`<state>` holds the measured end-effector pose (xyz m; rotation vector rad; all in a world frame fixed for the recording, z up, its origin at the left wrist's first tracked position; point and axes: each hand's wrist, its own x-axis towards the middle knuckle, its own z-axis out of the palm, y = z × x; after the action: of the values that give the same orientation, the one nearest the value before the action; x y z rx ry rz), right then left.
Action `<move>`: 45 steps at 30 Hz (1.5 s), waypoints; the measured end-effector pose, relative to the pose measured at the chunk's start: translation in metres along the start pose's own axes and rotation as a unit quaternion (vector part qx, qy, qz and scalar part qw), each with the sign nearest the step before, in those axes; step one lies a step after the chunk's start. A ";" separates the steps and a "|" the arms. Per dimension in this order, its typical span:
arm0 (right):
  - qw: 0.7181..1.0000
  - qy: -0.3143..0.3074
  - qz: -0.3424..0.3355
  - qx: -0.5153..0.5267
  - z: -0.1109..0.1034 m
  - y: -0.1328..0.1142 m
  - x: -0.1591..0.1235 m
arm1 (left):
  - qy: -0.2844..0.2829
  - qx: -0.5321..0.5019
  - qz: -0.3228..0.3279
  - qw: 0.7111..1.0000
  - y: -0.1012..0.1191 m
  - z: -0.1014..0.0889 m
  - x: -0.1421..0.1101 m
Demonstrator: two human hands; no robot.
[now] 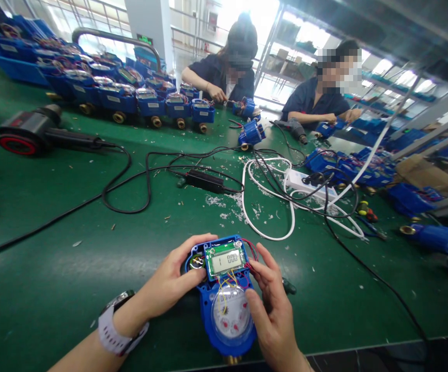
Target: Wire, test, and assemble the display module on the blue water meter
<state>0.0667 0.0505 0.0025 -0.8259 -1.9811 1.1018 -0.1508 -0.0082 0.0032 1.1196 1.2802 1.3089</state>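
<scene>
Between my hands, near the front of the bench, is a blue water meter (228, 310) with its electronics housing uncovered. Its round dial with small red pointers faces up, and a brass fitting shows at the near end. A green circuit board carries a lit display (227, 261) with digits on it. Yellow and red wires run from the board. My left hand (177, 276) is closed on the housing's left side, thumb on the inner edge. My right hand (272, 305) grips the right side, fingers by the red wires and thumb beside the dial.
A heat gun (33, 132) lies at left, its black cord crossing the green bench (72, 289). Several blue meters (150, 106) stand in rows behind. White cable and a power strip (311, 186) lie right of centre among plastic scraps. Two co-workers (224, 77) work across the bench.
</scene>
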 end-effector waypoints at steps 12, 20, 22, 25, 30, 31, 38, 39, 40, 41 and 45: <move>1.000 0.006 -0.001 0.018 0.001 0.001 -0.002 | 0.002 0.006 0.000 1.000 -0.001 0.000 -0.002; 0.999 0.022 0.001 0.047 0.005 -0.001 0.000 | 0.000 -0.007 -0.003 1.000 -0.001 0.000 -0.002; 0.999 0.024 0.000 0.045 0.004 0.000 -0.001 | 0.003 -0.005 -0.005 1.000 0.000 0.000 -0.002; 0.999 0.037 -0.020 0.031 0.003 -0.001 -0.002 | 0.004 -0.004 -0.003 1.000 0.000 0.000 -0.001; 0.999 0.019 -0.038 -0.015 -0.001 -0.004 0.001 | 0.004 -0.004 0.006 1.000 0.001 0.000 0.000; 0.999 0.018 -0.036 -0.023 -0.001 -0.004 0.001 | 0.004 -0.002 0.006 1.000 0.000 0.000 0.000; 1.000 0.026 -0.008 0.003 0.002 -0.001 -0.002 | 0.004 0.009 0.000 1.000 0.000 0.000 0.000; 0.999 0.029 -0.003 0.018 0.003 0.000 -0.003 | 0.003 0.007 0.000 1.000 0.001 0.000 0.000; 0.999 0.033 0.001 0.037 0.004 0.001 -0.003 | 0.001 0.003 0.001 1.000 0.001 0.000 0.000; 0.998 0.034 0.007 0.060 0.006 0.002 -0.003 | -0.003 -0.004 0.003 1.000 0.002 0.001 0.001; 0.985 0.012 0.066 0.161 0.007 0.008 -0.001 | -0.004 -0.031 0.011 0.999 0.002 0.002 0.000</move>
<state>0.0635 0.0499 -0.0073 -0.7984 -1.6860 1.4349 -0.1490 -0.0083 0.0051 1.0976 1.2159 1.3501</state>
